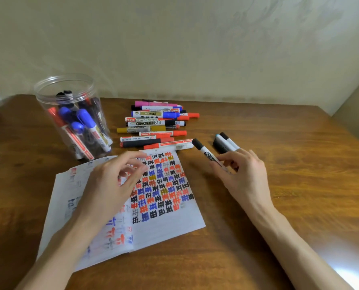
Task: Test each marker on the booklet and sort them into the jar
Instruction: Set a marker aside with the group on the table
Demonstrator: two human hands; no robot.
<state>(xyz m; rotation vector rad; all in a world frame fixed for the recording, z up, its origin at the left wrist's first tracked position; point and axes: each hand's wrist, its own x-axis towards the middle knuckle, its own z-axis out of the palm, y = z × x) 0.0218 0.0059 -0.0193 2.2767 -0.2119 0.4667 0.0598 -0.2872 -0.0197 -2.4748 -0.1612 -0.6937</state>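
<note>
An open booklet [166, 222] lies on the wooden table, its right page covered with red, blue, black and yellow test marks. My left hand [113, 185] hovers over the booklet's left page with its fingers spread and nothing in them. My right hand [241, 172] grips a white marker with a black cap [203, 150] just right of the booklet, cap pointing up-left. A clear plastic jar [69, 114] at the back left holds several red, blue and black markers. A pile of loose markers [155, 126] lies behind the booklet.
Three more markers [224, 142] lie behind my right hand. The table [300, 185] meets a pale wall at the back, and its right edge runs diagonally at the far right.
</note>
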